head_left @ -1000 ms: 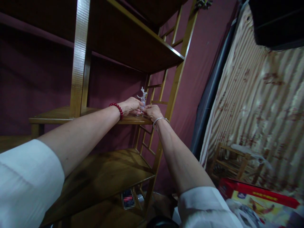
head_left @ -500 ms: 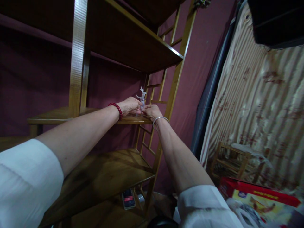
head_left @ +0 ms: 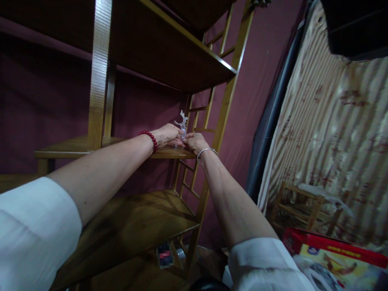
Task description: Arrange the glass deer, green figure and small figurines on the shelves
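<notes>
A clear, glass-like deer figurine (head_left: pixel 183 119) with branching antlers stands upright near the right end of a wooden shelf board (head_left: pixel 127 148). My left hand (head_left: pixel 168 135), with a red bead bracelet at its wrist, closes on the figurine's left side. From the right, my right hand (head_left: pixel 195 141), wearing a silver bangle, pinches its lower part. Antlers and part of the body show between the fingers; the rest is hidden by them.
An upright post (head_left: pixel 99 81) stands left of the hands, with another shelf (head_left: pixel 182 52) above and a lower shelf (head_left: pixel 133 214) below. Lattice bars (head_left: pixel 198 121) close the right end. A red and yellow box (head_left: pixel 336 254) and a small wooden rack (head_left: pixel 303 202) sit at right.
The view has shifted slightly, so most things sit a little further right. Both hands keep their places at the figurine, which stays upright.
</notes>
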Demonstrator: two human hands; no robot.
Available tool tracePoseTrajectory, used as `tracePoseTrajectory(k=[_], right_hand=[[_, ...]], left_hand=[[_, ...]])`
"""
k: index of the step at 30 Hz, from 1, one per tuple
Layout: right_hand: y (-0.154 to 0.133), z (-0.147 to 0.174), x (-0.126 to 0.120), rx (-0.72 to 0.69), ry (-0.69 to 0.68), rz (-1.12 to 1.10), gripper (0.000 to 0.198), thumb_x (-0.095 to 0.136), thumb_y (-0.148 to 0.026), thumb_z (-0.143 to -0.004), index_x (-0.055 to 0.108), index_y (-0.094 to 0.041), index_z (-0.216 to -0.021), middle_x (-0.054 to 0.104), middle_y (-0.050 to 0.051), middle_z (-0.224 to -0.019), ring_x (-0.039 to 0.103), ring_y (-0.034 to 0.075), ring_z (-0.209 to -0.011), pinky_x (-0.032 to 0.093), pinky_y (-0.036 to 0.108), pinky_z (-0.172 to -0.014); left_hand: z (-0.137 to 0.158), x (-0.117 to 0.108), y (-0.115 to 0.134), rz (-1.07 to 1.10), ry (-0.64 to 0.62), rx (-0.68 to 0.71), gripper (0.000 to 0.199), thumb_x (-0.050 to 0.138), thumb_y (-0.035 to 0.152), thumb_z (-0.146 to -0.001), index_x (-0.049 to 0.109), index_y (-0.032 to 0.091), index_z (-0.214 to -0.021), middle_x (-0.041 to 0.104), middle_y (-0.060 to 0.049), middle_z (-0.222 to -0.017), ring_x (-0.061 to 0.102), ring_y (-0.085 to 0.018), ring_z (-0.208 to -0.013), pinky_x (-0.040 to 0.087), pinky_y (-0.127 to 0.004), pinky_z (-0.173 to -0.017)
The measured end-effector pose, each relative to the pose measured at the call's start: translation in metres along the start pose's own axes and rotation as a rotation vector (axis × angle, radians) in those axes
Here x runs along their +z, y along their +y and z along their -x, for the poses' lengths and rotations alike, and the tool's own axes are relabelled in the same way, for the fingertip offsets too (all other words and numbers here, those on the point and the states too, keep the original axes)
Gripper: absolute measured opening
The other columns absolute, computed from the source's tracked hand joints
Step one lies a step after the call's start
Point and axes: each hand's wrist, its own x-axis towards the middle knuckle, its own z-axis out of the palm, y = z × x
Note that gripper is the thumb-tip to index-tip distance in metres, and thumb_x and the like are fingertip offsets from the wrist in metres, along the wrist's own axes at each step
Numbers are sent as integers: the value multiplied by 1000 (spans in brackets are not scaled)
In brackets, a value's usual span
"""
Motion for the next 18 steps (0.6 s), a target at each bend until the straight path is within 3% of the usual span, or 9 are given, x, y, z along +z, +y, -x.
tracePoseTrajectory(k=[6,18], right_hand=[[-4,4,1,67,-28,-75,22,60,2,-64,51,-14,-52,43,-7,-32,46,6,-32,42,15,-38],[4,-4,3,46,-30,-49,21,62,1,-59,54,-15,-49,49,-4,-36,50,8,-37,46,17,-40]], left_hand=[[6,0,3,-18,-32,-9,35,55,-6,-68,58,6,-101,64,-5,-67,63,-12,-62,52,-26,-74],[6,-1,3,-73,9,6,38,57,-1,-69,57,7,-107,66,-6,-69,63,-13,-63,52,-26,-72]])
